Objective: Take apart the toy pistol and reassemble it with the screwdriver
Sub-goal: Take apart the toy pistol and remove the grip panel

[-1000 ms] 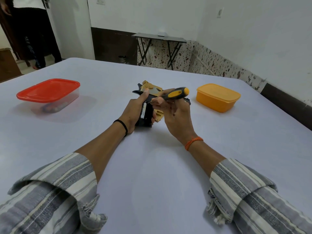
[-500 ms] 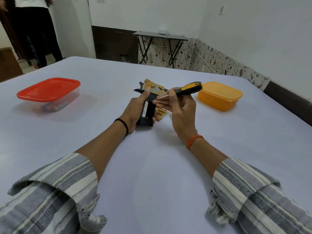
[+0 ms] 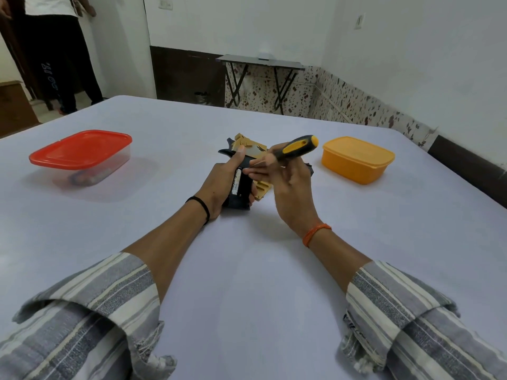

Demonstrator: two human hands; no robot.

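Observation:
The toy pistol (image 3: 248,152), gold on top with a black grip, lies on its side at the table's middle. My left hand (image 3: 223,182) clasps its grip, where an open compartment shows a battery (image 3: 236,182). My right hand (image 3: 285,185) holds the screwdriver (image 3: 297,145) by its black and yellow handle. The metal tip points left and down at the pistol's grip near my left thumb. Much of the barrel is hidden behind my right hand.
A clear box with a red lid (image 3: 82,157) sits at the left, with small items inside. An orange lidded box (image 3: 358,159) stands at the right. The table (image 3: 247,297) has a pale cloth. A person (image 3: 55,50) stands beyond the far left corner.
My right hand swung the screwdriver handle out to the right and up, then brought the tip back down toward the pistol's grip. The left hand kept its hold.

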